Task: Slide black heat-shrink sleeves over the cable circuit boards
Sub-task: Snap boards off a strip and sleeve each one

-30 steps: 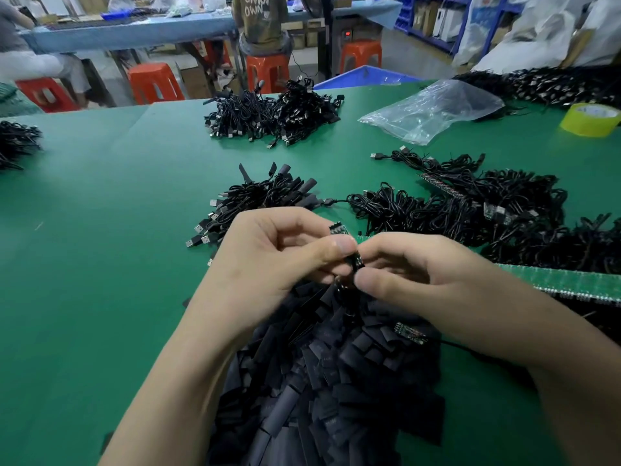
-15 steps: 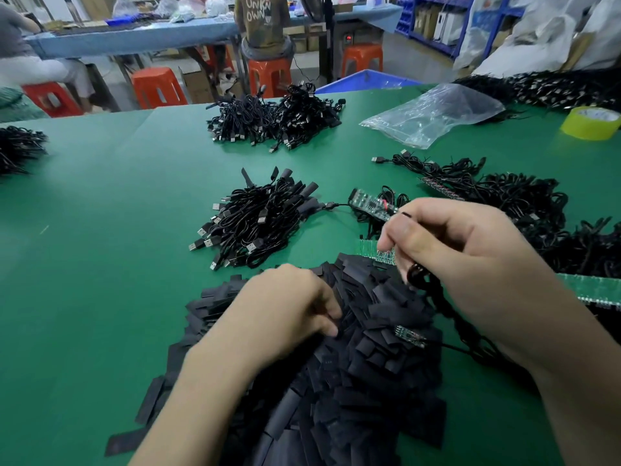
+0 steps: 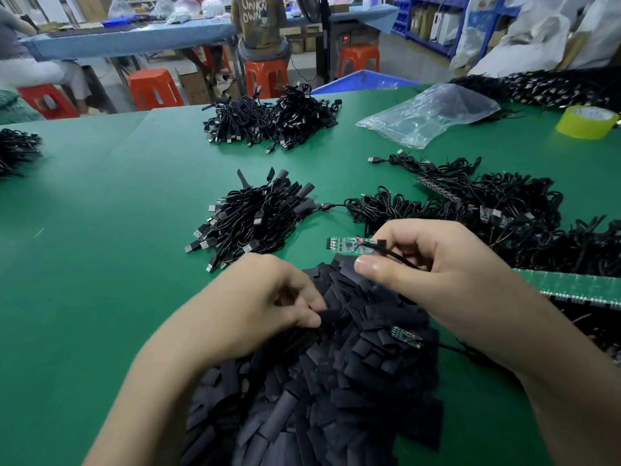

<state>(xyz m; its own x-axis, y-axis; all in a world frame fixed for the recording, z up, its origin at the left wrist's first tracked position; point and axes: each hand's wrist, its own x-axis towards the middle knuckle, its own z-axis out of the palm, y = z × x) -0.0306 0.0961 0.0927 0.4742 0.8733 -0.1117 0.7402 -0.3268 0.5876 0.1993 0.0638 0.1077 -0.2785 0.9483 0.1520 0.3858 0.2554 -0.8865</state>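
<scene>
left grip point(image 3: 268, 304) pinches a sleeve point(image 3: 327, 314) off the near heat-shrink pile point(image 3: 336, 381) | right grip point(image 3: 453, 284) pinches the cable point(image 3: 400, 258) | circuit board point(image 3: 351, 245) juts left, bare end free for sleeving

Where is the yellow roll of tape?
In the head view, the yellow tape roll sits on the green table at the far right edge, just right of the clear plastic bag.

"UNKN OWN" in pale letters, back of seated person's shirt point(image 3: 258, 20)
</scene>
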